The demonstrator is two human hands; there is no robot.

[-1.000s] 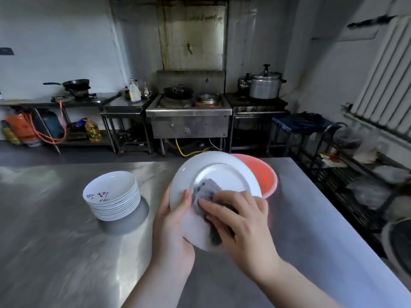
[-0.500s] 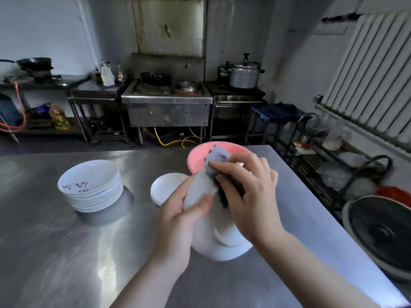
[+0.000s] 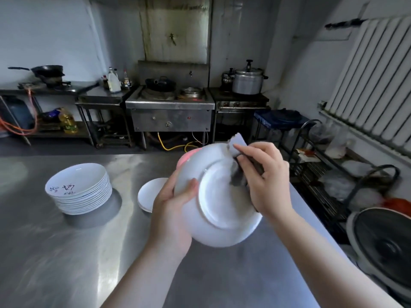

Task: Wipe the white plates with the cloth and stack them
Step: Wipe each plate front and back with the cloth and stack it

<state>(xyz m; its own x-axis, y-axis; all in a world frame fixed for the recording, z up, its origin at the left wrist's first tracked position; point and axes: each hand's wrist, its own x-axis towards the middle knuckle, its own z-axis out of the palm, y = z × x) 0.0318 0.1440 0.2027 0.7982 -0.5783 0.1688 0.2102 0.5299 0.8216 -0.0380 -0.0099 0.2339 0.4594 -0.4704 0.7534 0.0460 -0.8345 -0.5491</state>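
Observation:
My left hand point(image 3: 172, 210) holds a white plate point(image 3: 220, 203) by its left rim, tilted with its underside and foot ring facing me, above the steel table. My right hand point(image 3: 264, 176) presses a grey cloth point(image 3: 236, 147) against the plate's upper right edge and underside. A tall stack of white plates point(image 3: 81, 190), the top one with blue writing, stands on the table to the left. A low pile of white plates point(image 3: 148, 194) lies just left of my left hand, partly hidden by it.
A pink basin point(image 3: 185, 157) sits behind the held plate, mostly hidden. The steel table point(image 3: 66, 263) ends at the right, where a wire rack point(image 3: 329, 165) and a large dark fan point(image 3: 387, 247) stand. Stoves and pots line the back wall.
The plate was turned from its face toward me, through edge-on, to its underside facing me. The cloth moved from the plate's centre to its upper rim and back.

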